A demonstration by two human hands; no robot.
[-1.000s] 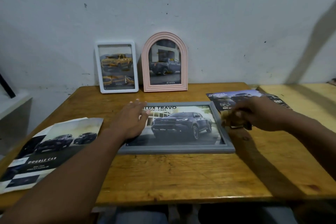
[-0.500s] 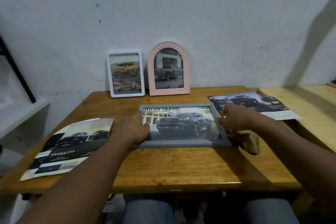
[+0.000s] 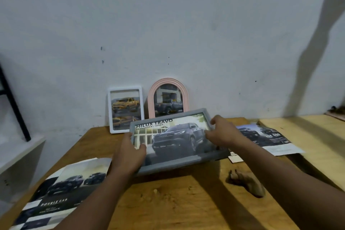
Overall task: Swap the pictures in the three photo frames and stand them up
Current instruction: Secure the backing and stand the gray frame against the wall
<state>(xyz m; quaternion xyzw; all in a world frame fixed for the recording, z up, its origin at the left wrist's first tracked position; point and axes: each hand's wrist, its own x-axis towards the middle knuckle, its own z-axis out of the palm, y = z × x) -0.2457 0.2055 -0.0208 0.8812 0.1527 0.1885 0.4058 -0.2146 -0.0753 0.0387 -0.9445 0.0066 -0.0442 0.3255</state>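
Head view: the grey frame (image 3: 173,142) is tilted, far edge raised, over the tabletop (image 3: 177,201). The left hand (image 3: 128,157) has its grip clasped on the 9 o'clock edge, and the right hand (image 3: 222,134) grips the 2 o'clock corner. The white frame (image 3: 126,110) and the pink arched frame (image 3: 169,99) stand against the wall at 11 and 12 o'clock

We see the tabletop (image 3: 177,201) bearing a white frame (image 3: 125,110), a pink arched frame (image 3: 168,99), a left brochure (image 3: 61,188) and a right brochure (image 3: 267,138).
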